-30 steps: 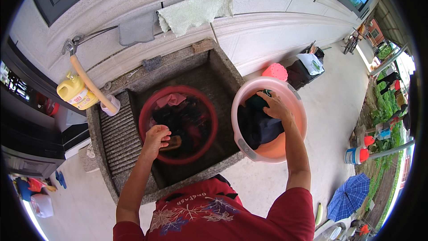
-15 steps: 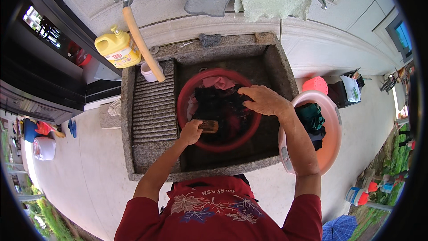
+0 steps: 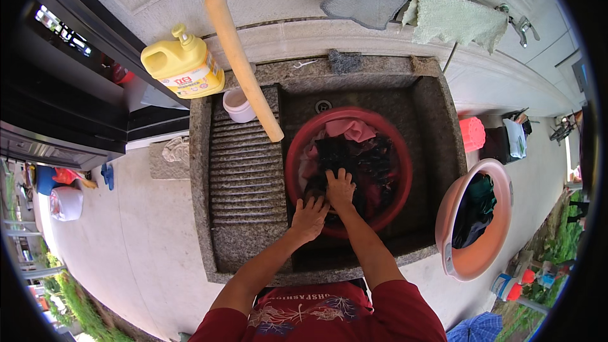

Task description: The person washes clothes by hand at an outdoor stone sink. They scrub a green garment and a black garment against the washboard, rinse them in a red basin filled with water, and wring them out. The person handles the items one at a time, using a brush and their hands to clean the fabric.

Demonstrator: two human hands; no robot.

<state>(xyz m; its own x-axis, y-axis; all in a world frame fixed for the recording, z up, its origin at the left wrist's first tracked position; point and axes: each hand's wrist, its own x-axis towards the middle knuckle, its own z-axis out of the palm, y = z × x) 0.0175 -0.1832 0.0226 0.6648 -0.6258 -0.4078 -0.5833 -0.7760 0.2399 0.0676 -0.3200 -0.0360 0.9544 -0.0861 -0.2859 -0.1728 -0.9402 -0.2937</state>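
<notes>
A red basin (image 3: 405, 180) stands in the stone sink with wet dark clothes (image 3: 373, 164) and a pink cloth (image 3: 350, 129) in it. Both hands are together at the basin's near left side. My left hand (image 3: 308, 220) is closed, with its fingers curled on a bunch of dark cloth at the rim. Beside it, my right hand (image 3: 341, 190) reaches over the same dark cloth, fingers bent into it. A small strip of brown, perhaps the wooden brush, shows under the hands; most of it is hidden.
The stone sink (image 3: 209, 269) has a ribbed washboard (image 3: 247, 177) on its left. A wooden handle (image 3: 244, 63) slants over a pinkish cup (image 3: 238, 106). A yellow pump jug (image 3: 182, 63) stands at the back left. To the right is a pink tub (image 3: 503, 215) with dark clothes.
My left hand held a wooden brush over the basin; now that brush is mostly hidden. My right hand has come from the basin's right side to beside the left. The view has shifted.
</notes>
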